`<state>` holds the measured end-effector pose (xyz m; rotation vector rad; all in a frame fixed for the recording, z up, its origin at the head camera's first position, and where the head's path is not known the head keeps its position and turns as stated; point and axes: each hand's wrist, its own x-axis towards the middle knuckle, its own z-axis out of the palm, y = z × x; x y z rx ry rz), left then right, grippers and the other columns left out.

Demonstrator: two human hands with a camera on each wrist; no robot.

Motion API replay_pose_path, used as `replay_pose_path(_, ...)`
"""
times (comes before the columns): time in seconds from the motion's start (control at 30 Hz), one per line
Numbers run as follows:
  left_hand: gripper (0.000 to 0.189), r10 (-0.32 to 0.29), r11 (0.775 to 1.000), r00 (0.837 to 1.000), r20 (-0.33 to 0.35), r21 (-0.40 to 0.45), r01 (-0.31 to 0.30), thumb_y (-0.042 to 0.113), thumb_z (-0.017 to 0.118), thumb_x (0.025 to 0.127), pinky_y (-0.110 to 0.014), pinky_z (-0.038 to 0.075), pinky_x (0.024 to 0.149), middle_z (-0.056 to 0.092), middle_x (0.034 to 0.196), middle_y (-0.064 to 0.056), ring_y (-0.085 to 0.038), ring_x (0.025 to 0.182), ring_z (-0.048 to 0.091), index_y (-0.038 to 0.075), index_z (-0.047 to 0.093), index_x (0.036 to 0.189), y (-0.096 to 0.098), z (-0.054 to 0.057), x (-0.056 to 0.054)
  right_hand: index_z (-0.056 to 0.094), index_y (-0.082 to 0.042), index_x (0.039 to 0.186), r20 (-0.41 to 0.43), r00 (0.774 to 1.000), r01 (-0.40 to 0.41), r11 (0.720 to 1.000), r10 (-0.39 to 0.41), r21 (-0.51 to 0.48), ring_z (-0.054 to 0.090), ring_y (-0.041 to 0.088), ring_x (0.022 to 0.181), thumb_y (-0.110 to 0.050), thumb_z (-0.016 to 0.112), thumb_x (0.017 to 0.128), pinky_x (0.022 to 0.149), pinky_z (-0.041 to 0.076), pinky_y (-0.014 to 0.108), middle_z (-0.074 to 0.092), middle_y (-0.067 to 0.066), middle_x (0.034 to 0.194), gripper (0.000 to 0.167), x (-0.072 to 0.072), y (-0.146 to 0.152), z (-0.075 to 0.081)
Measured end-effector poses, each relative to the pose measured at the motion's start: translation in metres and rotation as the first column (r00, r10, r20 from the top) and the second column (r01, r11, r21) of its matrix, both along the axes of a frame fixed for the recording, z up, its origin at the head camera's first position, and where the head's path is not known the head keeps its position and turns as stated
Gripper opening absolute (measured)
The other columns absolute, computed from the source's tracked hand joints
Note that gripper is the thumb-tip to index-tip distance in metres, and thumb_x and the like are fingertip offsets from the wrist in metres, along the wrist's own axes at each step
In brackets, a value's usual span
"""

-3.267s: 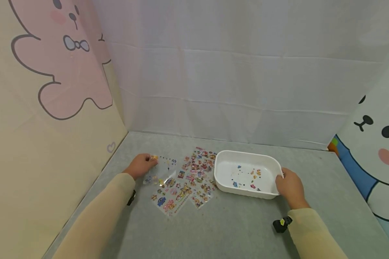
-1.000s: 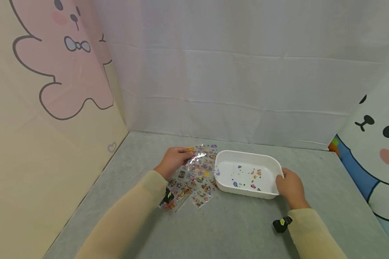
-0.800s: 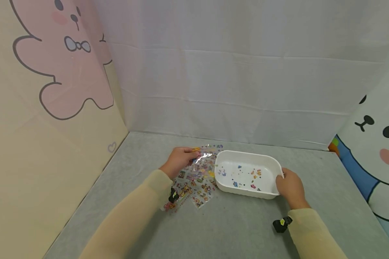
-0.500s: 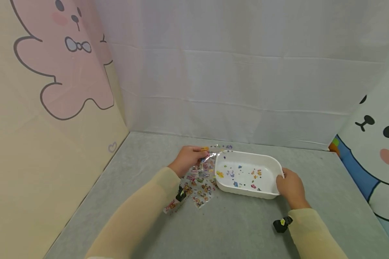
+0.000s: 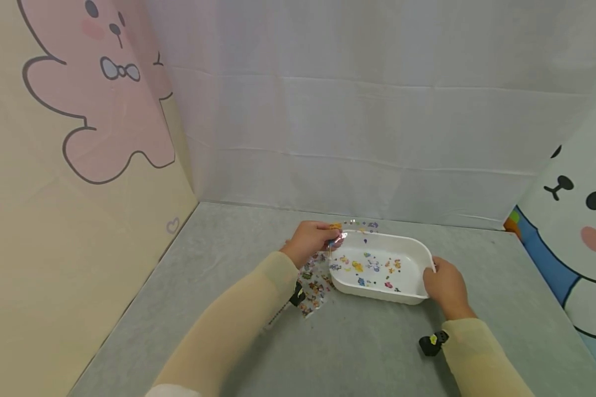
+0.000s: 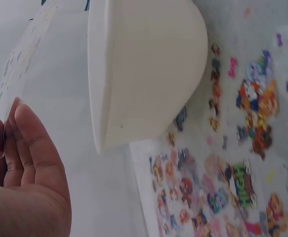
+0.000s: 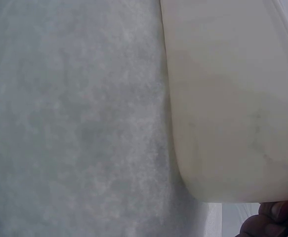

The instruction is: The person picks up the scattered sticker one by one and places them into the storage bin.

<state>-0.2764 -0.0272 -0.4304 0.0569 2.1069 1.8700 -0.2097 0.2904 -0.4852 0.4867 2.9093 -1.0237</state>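
Note:
My left hand (image 5: 310, 241) pinches the edge of a clear sticker sheet (image 5: 357, 266) between thumb and fingers. The sheet spreads over the left part of a white plastic tray (image 5: 372, 294), and the left wrist view shows it thin and edge-on. My right hand (image 5: 445, 286) grips the tray's right end, its fingertips curled at the rim. In the right wrist view only some fingers (image 7: 267, 224) show, below the tray's wall (image 7: 227, 108). Small colourful stickers (image 5: 392, 266) are visible inside the tray.
More clear sheets of cartoon stickers (image 5: 315, 286) lie overlapping on the grey table (image 5: 367, 347), left of the tray and partly under my left arm. A white curtain (image 5: 357, 121) hangs behind the table. Printed cloths stand at both sides.
My left hand, first at the left with the sticker sheet, has carried it rightward across the other sheets and over the tray. The right hand and the tray stay in place.

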Motion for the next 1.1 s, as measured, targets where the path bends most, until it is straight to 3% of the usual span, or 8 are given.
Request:
replay_pose_path(0.1,0.024,-0.014,0.998,1.000,0.015,0.061,0.013,0.018,0.072,0.099,-0.041,0.058,0.088,0.077,0.098,-0.007,-0.018,0.087,0.073,0.002,0.076,0.115,0.010,0.000,-0.001,0.043,0.015,0.146,-0.003,1.000,-0.002,1.000,0.002,-0.002,0.058,0.048,0.116,-0.012,0.039,0.102,0.095,0.048,0.062,0.054,0.037,0.136,0.051,0.000,-0.001,0.000)
replay_pose_path(0.3,0.020,-0.026,0.985,0.999,0.048,0.174,0.017,0.007,0.071,0.098,-0.038,0.060,0.085,0.075,0.100,-0.017,-0.021,0.086,0.074,-0.007,0.074,0.111,0.029,-0.003,-0.003,0.045,0.015,0.145,-0.010,1.000,-0.007,1.000,0.007,-0.001,0.060,0.047,0.113,-0.011,0.040,0.101,0.092,0.049,0.060,0.056,0.037,0.134,0.051,0.000,-0.001,0.001)
replay_pose_path(0.47,0.014,-0.021,0.983,0.998,0.065,0.183,0.008,0.005,0.070,0.098,-0.042,0.059,0.087,0.075,0.101,-0.020,-0.021,0.086,0.074,-0.006,0.075,0.107,0.040,-0.008,-0.003,0.046,0.015,0.144,-0.016,1.000,-0.010,1.000,0.010,0.000,0.060,0.047,0.113,-0.010,0.040,0.101,0.092,0.049,0.061,0.056,0.037,0.134,0.051,0.000,-0.001,0.001)
replay_pose_path(0.77,0.008,0.058,0.997,0.998,0.032,-0.054,-0.056,0.014,0.075,0.096,-0.032,0.059,0.072,0.075,0.086,-0.002,-0.017,0.079,0.072,0.007,0.079,0.095,0.057,-0.014,-0.001,0.046,0.016,0.143,-0.023,1.000,-0.017,1.000,0.017,0.008,0.059,0.048,0.115,-0.011,0.040,0.101,0.093,0.048,0.062,0.056,0.037,0.134,0.051,0.000,0.000,-0.001)
replay_pose_path(0.93,0.016,-0.021,0.990,1.000,-0.010,-0.142,0.020,0.018,0.073,0.099,-0.034,0.056,0.071,0.076,0.084,-0.002,-0.018,0.077,0.070,0.008,0.080,0.088,0.058,-0.015,0.005,0.045,0.016,0.144,-0.016,1.000,-0.014,1.000,0.014,0.007,0.058,0.049,0.116,-0.011,0.040,0.101,0.094,0.048,0.062,0.055,0.037,0.135,0.051,-0.001,0.000,-0.002)
replay_pose_path(1.1,0.019,-0.102,0.969,0.990,-0.094,-0.235,0.078,0.021,0.073,0.099,-0.033,0.051,0.066,0.075,0.083,-0.001,-0.015,0.072,0.064,0.006,0.079,0.089,0.054,-0.014,0.009,0.044,0.016,0.145,-0.022,1.000,-0.017,1.000,0.017,0.006,0.057,0.050,0.118,-0.011,0.039,0.101,0.095,0.047,0.063,0.054,0.038,0.136,0.052,-0.001,0.001,-0.002)
